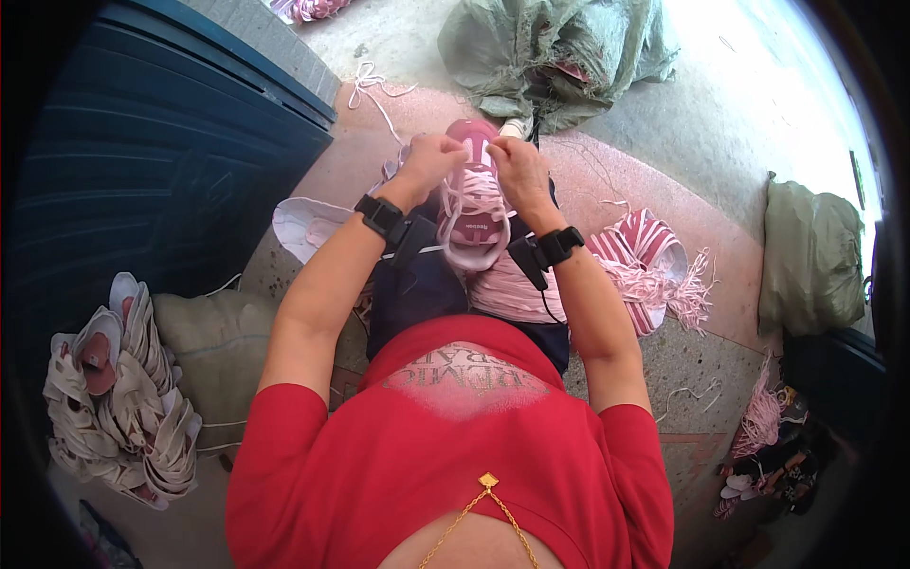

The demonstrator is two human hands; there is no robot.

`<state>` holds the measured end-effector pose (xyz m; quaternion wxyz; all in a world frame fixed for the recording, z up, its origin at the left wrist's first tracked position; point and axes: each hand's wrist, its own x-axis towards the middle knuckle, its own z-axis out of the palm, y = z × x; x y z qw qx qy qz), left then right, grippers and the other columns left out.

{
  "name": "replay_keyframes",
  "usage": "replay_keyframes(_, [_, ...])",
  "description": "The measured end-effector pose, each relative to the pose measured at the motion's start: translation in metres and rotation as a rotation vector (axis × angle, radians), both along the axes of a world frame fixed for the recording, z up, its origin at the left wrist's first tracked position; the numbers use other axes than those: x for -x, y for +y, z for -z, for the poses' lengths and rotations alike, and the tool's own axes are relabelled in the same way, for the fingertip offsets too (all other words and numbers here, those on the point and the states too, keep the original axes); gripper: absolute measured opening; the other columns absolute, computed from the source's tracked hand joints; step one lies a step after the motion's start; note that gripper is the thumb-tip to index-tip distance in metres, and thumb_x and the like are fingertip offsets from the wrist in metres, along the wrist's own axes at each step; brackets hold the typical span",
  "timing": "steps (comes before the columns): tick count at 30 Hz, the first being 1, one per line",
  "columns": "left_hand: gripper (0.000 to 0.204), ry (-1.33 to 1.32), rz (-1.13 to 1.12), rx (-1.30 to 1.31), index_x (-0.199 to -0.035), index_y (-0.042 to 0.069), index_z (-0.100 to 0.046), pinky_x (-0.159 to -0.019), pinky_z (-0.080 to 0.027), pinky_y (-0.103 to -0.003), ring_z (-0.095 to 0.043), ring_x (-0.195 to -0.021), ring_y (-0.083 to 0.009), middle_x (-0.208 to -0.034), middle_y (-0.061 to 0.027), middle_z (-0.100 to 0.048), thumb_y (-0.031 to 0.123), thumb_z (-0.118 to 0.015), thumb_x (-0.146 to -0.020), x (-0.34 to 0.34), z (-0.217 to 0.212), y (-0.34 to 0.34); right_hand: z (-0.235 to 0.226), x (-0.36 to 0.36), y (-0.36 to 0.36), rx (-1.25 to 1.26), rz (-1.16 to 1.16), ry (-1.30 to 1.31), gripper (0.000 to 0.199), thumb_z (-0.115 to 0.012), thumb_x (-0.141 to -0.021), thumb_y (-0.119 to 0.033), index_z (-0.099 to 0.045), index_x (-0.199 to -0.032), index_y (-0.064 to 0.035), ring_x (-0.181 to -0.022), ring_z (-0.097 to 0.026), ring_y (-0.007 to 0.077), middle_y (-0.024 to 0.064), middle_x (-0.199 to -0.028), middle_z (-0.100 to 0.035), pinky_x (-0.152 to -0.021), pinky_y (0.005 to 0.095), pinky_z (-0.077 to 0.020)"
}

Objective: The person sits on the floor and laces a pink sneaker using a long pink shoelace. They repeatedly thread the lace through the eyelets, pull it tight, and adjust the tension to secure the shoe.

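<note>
- Head view: the pink shoe upper (474, 197) is between the hands, above the person's knees; its long axis runs away from the body, rounded toe outward, opening toward the person.
- The left hand (432, 165) and right hand (520, 171) pinch it near the toe, one per side; whether lace or edge, I cannot tell.
- A torn green sack (493, 43) ahead shows something pinkish inside.
- The olive sack (810, 256) at right and beige sack (213, 346) at left hide their contents.

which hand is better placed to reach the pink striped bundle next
Probably the right hand: the striped bundle lies on the person's right, whereas the left hand would have to cross past the laced shoe upper.
</note>
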<state>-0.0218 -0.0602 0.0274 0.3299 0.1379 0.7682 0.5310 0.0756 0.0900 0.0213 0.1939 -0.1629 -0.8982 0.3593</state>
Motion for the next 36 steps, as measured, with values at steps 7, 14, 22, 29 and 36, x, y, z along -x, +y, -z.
replay_keyframes(7, [0.015,0.937,-0.241,0.592,-0.087,0.005,-0.068,-0.070,-0.051,-0.039,-0.064,-0.080,-0.0337,-0.084,-0.0151,-0.067,0.015,-0.058,-0.079,0.056,0.057,-0.225,0.032,-0.088,0.060,0.014,-0.153,-0.194,0.018,-0.060,-0.081,-0.012,-0.066,-0.097,-0.0076,-0.091,-0.059,0.0316,0.0131,-0.091,-0.066,-0.079,0.0412,-0.0457])
replay_keyframes(14, [0.036,0.217,-0.665,0.616,-0.096,0.000,-0.066,-0.072,-0.047,-0.032,-0.061,-0.077,-0.0181,-0.085,-0.0108,-0.067,0.034,-0.062,-0.085,0.041,0.080,-0.380,0.011,-0.125,0.033,-0.399,-0.360,-0.229,0.017,-0.065,-0.075,-0.015,-0.066,-0.091,-0.0098,-0.104,-0.053,0.0240,0.0059,-0.098,-0.061,-0.088,0.0412,-0.0382])
replay_keyframes(22, [0.049,0.392,-0.425,0.670,-0.104,-0.002,-0.061,-0.080,-0.047,-0.039,-0.062,-0.087,-0.0320,-0.094,-0.0192,-0.065,0.039,-0.069,-0.077,0.043,0.101,-0.305,-0.075,-0.132,0.106,-0.318,-0.065,0.082,0.012,-0.047,-0.077,0.004,-0.055,-0.081,-0.0048,-0.076,-0.054,0.0282,0.0121,-0.081,-0.057,-0.070,0.0366,-0.0423])
replay_keyframes(29, [0.052,0.591,-0.661,0.881,-0.110,-0.003,-0.054,-0.083,-0.048,-0.040,-0.060,-0.099,-0.0333,-0.109,-0.0221,-0.060,0.026,-0.074,-0.072,0.034,0.080,-0.320,-0.208,-0.329,0.292,0.444,0.804,1.037,0.018,-0.049,-0.087,0.004,-0.043,-0.102,-0.0034,-0.062,-0.047,0.0188,0.0169,-0.094,-0.057,-0.065,0.0386,-0.0492])
replay_keyframes(36, [0.031,0.138,-0.639,0.517,-0.094,-0.003,-0.061,-0.052,-0.050,-0.034,-0.065,-0.063,-0.0216,-0.078,-0.0139,-0.065,0.023,-0.067,-0.077,0.024,0.078,-0.322,-0.058,-0.315,0.191,1.128,0.791,0.287,0.009,-0.048,-0.095,-0.018,-0.052,-0.095,-0.0106,-0.043,-0.033,0.0078,-0.0030,-0.066,-0.051,-0.040,0.0224,-0.0294])
